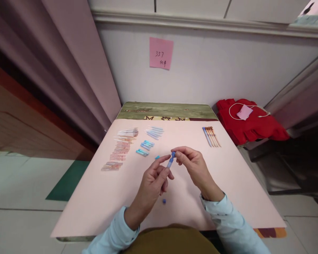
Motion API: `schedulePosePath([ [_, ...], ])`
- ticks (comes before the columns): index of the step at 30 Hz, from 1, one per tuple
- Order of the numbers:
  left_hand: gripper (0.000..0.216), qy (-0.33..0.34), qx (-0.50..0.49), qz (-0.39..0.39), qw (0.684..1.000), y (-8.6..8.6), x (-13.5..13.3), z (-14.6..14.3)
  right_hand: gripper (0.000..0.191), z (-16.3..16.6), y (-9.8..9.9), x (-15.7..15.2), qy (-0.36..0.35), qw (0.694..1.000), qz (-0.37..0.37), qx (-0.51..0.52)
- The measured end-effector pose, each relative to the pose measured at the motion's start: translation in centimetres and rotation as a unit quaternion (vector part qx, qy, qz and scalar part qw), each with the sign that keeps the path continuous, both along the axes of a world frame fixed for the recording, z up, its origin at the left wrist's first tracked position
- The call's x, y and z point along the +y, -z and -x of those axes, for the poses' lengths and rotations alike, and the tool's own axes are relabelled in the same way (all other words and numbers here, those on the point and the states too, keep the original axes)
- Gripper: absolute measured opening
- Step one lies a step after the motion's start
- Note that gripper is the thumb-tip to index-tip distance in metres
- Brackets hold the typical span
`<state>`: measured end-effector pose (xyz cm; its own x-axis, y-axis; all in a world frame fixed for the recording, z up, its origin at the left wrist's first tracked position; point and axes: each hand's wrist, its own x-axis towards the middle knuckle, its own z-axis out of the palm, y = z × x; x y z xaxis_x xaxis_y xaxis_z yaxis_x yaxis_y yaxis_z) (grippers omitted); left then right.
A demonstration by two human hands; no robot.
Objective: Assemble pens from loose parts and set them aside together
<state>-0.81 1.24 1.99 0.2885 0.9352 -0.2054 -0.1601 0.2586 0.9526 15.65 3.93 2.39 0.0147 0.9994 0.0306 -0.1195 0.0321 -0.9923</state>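
My left hand grips the lower part of a blue pen barrel, held tilted above the table. At its upper end, my right hand pinches a small blue cap-like piece between thumb and forefinger. Whether that piece is joined to the barrel I cannot tell. A loose dark blue piece lies on the table below my hands. Just beyond my left fingers are small turquoise pieces. Further off lie several turquoise pen parts and slim pale blue tubes.
Pink and clear pen parts lie in rows at the left of the pale table. A row of pens, one blue and several brown, is at the back right. A red cloth with a white cord sits beyond the right edge.
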Motion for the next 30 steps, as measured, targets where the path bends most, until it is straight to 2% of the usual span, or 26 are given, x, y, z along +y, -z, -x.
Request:
schedulePosePath([
  [8, 0.045, -0.004, -0.005, -0.006, 1.000, 0.3, -0.1, 0.0, 0.021, 0.4, 0.3, 0.2, 0.008, 0.999, 0.006, 0.031],
  [14, 0.045, -0.004, -0.024, 0.018, 1.000, 0.2, -0.2, 0.2, 0.025, 0.4, 0.5, 0.4, 0.065, 0.993, 0.011, 0.099],
  [18, 0.045, -0.006, -0.024, 0.024, 0.999, 0.3, -0.3, 0.2, 0.025, 0.3, 0.6, 0.2, 0.046, 0.988, 0.045, 0.141],
  [22, 0.044, 0.001, -0.010, 0.000, 1.000, 0.4, -0.3, 0.1, 0.024, 0.7, 0.8, -0.1, 0.024, 0.986, 0.049, 0.159],
  [30, 0.045, -0.002, 0.009, -0.015, 1.000, 0.4, -0.2, 0.2, 0.026, 1.0, 0.8, -0.2, 0.015, 0.991, 0.043, 0.125],
])
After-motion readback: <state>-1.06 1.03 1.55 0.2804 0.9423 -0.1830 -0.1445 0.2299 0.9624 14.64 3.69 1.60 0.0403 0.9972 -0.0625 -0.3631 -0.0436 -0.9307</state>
